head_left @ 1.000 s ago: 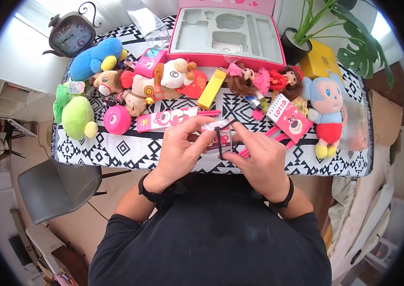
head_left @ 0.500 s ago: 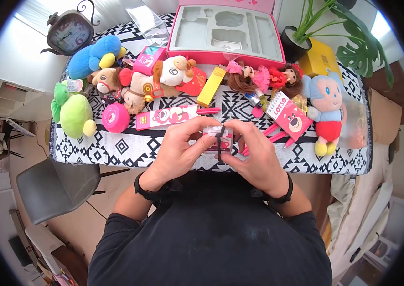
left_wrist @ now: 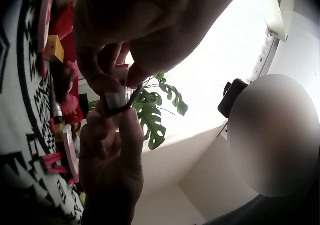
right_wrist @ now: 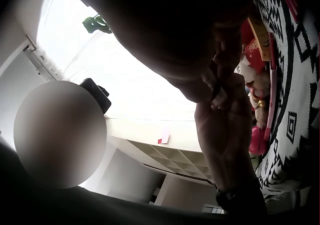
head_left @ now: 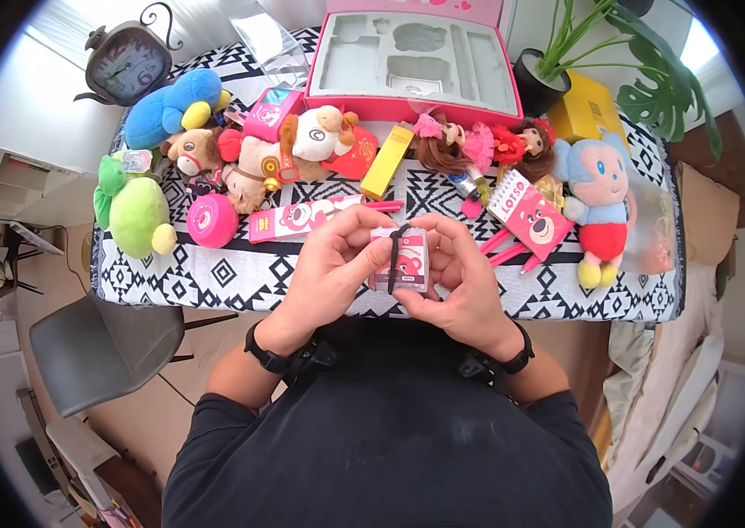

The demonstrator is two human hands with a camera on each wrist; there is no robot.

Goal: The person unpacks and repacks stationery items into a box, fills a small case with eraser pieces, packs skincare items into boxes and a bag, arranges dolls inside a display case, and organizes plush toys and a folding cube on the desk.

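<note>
A small clear plastic box [head_left: 414, 262] with a pink bear picture inside is held up between both hands, near the table's front edge in the head view. Round it runs a black band [head_left: 393, 264], lengthwise across its face. My left hand [head_left: 327, 275] grips the box's left side, thumb on the front near the band. On the other side my right hand [head_left: 471, 295] holds the right edge, its fingers curled behind and its thumb at the lower edge. Both wrist views are dark, with the box [left_wrist: 117, 99] partly hidden by fingers.
Behind the hands lie a pink bear-print box [head_left: 300, 218], a pink round case [head_left: 211, 220], a yellow box [head_left: 387, 164] and a LOTSO notepad [head_left: 531, 216]. Plush toys, dolls [head_left: 453, 141] and an open pink gift box [head_left: 421, 106] stand farther back. A potted plant [head_left: 541, 77] is at back right.
The small box has tilted so its pink front faces up. The right hand's fingers have moved from the band at the top to the box's right edge.
</note>
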